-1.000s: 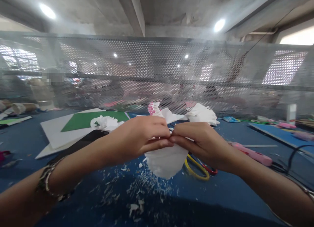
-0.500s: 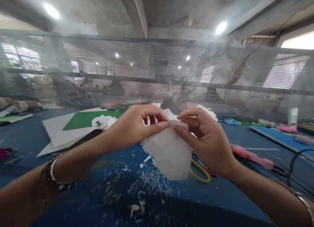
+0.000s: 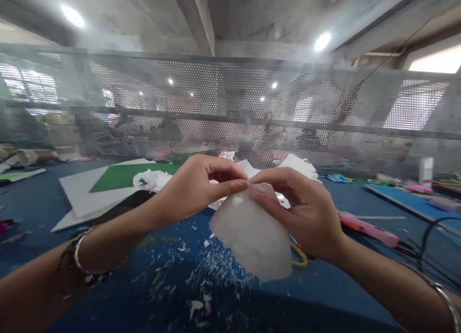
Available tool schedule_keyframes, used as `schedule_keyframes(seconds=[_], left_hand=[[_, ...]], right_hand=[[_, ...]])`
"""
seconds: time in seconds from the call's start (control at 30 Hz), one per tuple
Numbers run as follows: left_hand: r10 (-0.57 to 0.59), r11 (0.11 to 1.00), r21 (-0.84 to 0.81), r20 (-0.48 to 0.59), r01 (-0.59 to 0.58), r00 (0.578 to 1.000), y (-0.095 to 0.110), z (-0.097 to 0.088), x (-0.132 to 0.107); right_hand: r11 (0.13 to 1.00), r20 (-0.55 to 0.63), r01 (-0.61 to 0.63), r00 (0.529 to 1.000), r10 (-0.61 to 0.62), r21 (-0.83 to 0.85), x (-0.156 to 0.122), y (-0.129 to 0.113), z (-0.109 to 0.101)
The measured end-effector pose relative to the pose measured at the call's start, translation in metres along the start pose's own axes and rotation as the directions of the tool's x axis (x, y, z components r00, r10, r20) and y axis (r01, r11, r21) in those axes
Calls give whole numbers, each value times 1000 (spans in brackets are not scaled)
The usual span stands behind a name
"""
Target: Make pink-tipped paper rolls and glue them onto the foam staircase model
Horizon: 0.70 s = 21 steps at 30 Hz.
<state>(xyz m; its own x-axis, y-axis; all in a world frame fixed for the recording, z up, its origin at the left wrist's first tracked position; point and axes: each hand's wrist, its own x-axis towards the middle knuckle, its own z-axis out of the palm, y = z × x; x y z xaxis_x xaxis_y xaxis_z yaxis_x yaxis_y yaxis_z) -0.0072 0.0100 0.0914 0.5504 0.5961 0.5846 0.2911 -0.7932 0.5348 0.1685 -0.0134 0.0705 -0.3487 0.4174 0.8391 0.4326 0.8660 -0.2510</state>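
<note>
A white sheet of thin paper [image 3: 252, 237] hangs between my two hands above the blue table [image 3: 108, 294]. My left hand [image 3: 196, 189] pinches its top edge with thumb and forefinger. From the right, my right hand [image 3: 302, 208] pinches the same edge, fingertips touching those of the left. Yellow and red scissor handles [image 3: 299, 258] lie on the table behind the paper, partly hidden. Cut white paper scraps [image 3: 212, 270] are strewn below my hands.
White and green sheets [image 3: 118, 177] and crumpled white paper [image 3: 151, 179] lie at the back left. A pink tool [image 3: 370, 230] and a black cable [image 3: 432, 232] lie at the right. A perforated metal screen [image 3: 230, 112] closes off the far table edge.
My hands rose slightly and turned the paper, so it now hangs broader and lower toward me. Both pinches stayed on its top edge.
</note>
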Motion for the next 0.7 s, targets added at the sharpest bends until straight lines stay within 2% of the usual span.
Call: schedule_keyframes(seconds=[0.1,0.33,0.6,0.7], left_hand=[[-37,998,-44,-10,37,999,0,1,0],[-106,991,-83,26,108,994,-2,0,0],[-74,994,-72,50,78,996,-1,1,1],[-75,993,-84,56,80,996,-1,2,0]], right_hand=[[995,26,30,999,-27,-92,-1,-3,-2],[985,-12,-24,1000,23,-168,-1,-9,-5],[945,30,69,998,-63,-321,2,-14,-11],[937,34,65,998,-57,-344,2,-13,-13]])
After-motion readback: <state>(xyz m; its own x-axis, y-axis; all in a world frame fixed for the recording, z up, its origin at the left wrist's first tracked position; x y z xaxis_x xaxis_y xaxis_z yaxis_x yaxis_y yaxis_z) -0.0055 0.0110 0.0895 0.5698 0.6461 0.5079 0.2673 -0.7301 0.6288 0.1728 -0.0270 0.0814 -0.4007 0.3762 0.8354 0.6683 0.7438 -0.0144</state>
